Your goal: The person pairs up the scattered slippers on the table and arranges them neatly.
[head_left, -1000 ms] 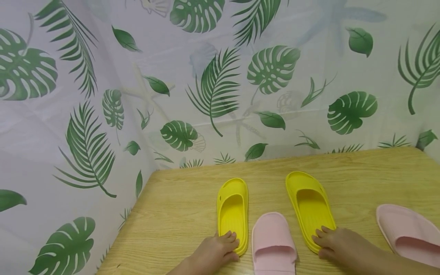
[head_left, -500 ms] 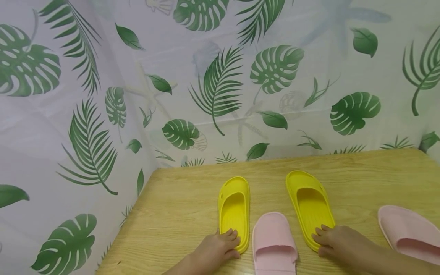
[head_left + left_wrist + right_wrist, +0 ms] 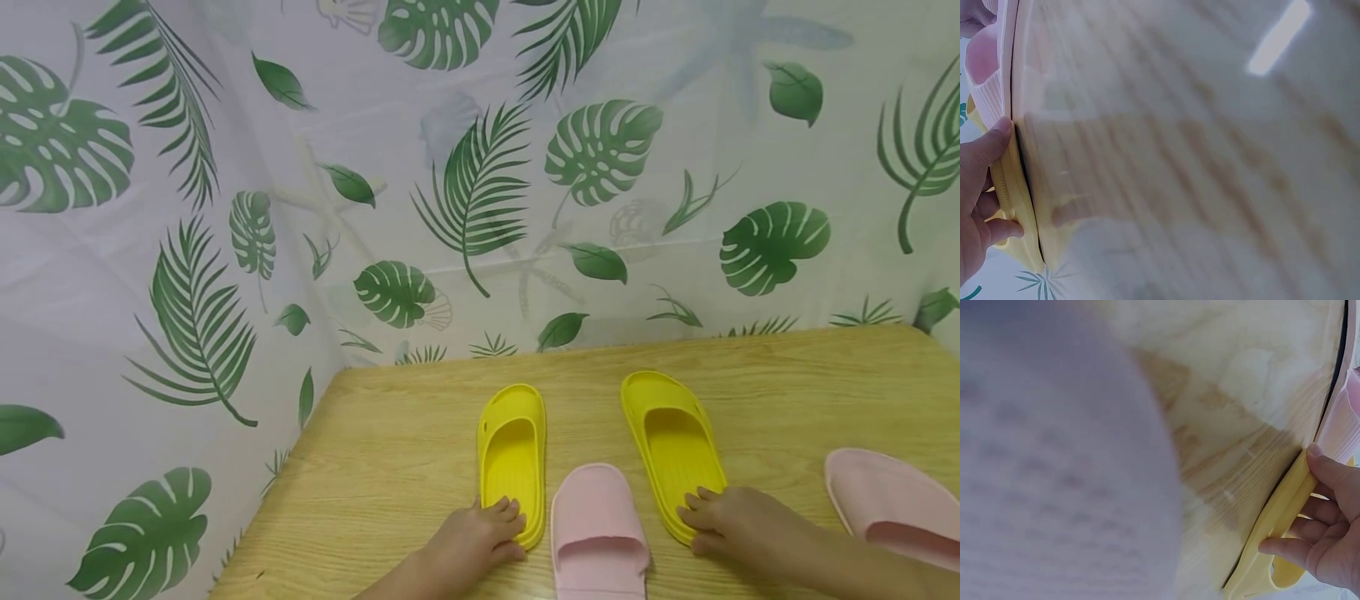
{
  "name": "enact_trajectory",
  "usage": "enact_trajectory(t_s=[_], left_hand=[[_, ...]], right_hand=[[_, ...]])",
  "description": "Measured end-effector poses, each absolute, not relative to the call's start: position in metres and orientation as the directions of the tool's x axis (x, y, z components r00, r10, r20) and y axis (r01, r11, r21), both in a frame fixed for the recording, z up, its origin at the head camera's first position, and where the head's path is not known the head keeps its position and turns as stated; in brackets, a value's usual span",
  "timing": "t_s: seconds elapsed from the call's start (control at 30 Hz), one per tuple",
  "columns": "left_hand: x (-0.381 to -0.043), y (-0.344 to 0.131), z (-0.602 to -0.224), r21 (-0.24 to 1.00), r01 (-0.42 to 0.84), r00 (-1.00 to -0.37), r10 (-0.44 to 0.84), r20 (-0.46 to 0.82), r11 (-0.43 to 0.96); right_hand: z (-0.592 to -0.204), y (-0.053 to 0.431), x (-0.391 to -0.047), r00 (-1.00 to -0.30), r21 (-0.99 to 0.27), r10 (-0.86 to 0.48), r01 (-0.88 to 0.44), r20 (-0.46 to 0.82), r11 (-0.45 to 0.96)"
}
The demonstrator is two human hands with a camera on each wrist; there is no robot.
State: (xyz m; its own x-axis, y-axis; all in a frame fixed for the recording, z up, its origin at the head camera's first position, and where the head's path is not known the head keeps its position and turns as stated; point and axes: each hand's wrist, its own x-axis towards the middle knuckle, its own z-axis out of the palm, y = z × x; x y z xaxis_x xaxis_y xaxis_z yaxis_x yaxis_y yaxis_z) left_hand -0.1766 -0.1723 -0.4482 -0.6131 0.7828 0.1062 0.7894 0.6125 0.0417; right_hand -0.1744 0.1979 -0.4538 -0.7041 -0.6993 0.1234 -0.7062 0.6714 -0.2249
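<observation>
Two yellow slippers lie toes away on the wooden tabletop. My left hand [image 3: 472,537] grips the heel of the left yellow slipper [image 3: 513,454]; in the left wrist view the thumb [image 3: 1001,127] and little finger sit on opposite edges of it. At the heel of the right yellow slipper [image 3: 678,446], my right hand [image 3: 738,525] holds on the same way, its thumb [image 3: 1315,450] at one edge in the right wrist view. Between them is a pink slipper [image 3: 596,500]. A second pink slipper [image 3: 888,492] lies beyond my right forearm, which partly covers it.
Behind the wood-grain table [image 3: 390,433] hangs a white curtain [image 3: 465,317] printed with green leaves, and it continues down the left side. Close to the right wrist camera, a blurred pale pink sole [image 3: 1066,469] fills much of that view.
The right yellow slipper has shifted slightly left and away with my right hand. The left slipper has barely moved, and both hands keep their hold.
</observation>
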Motion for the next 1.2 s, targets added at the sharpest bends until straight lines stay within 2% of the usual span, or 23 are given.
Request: enact_trajectory(t_s=[0.53, 0.93, 1.2], left_hand=[[-0.183, -0.172, -0.456, 0.041, 0.791, -0.61, 0.781, 0.132, 0.61], [-0.187, -0.17, -0.455, 0.043, 0.803, -0.593, 0.789, 0.158, 0.595], [-0.189, -0.168, -0.454, 0.051, 0.782, -0.622, 0.774, 0.117, 0.621]], right_hand=[[-0.451, 0.196, -0.18, -0.729, -0.27, -0.679, -0.673, 0.088, 0.689], [-0.449, 0.195, -0.185, -0.704, -0.274, -0.699, -0.702, 0.124, 0.658], [-0.451, 0.195, -0.189, -0.678, -0.244, -0.72, -0.731, 0.147, 0.638]])
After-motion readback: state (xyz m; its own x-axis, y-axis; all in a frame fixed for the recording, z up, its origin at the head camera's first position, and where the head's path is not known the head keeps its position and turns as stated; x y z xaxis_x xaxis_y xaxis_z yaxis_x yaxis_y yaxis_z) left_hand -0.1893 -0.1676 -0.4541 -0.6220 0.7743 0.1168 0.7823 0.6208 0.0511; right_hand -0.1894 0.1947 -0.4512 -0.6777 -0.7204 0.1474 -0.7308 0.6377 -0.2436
